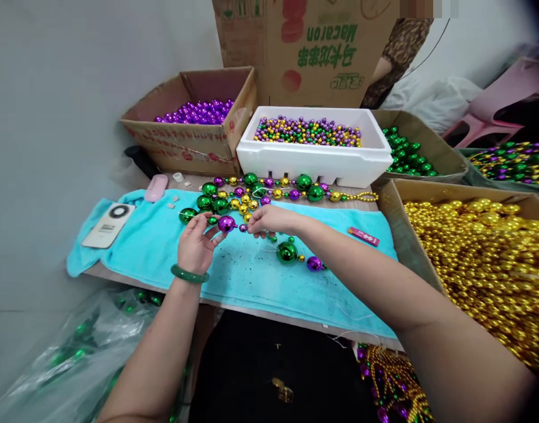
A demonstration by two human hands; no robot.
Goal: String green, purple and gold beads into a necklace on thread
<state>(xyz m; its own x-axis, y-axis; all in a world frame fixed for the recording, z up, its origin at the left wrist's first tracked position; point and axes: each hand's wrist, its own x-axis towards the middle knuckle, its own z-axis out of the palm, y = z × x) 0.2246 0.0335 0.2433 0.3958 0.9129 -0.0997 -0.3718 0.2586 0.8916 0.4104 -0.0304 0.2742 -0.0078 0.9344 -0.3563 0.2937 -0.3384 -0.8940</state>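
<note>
My left hand [197, 238], with a green bangle [190, 274] at its wrist, holds a white string by a small green bead [212, 221] and a large purple bead [226, 224]. The fingertips of my right hand [269, 221] pinch the same strand beside a small purple bead [243, 228]. Under and right of that hand, a large green bead [287, 251] and another purple bead [314, 263] lie on the turquoise towel [251, 288]. Loose gold beads [244, 208] and large green beads [220, 205] sit just beyond my hands. My right hand hides part of the strand.
A finished-looking bead necklace [277, 192] lies behind the towel. Around it stand a carton of purple beads [225, 141], a white foam box [313, 158], a carton of green beads [449, 161] and a carton of gold beads [421, 252]. A phone [108, 228] lies left. Someone stands behind the cartons.
</note>
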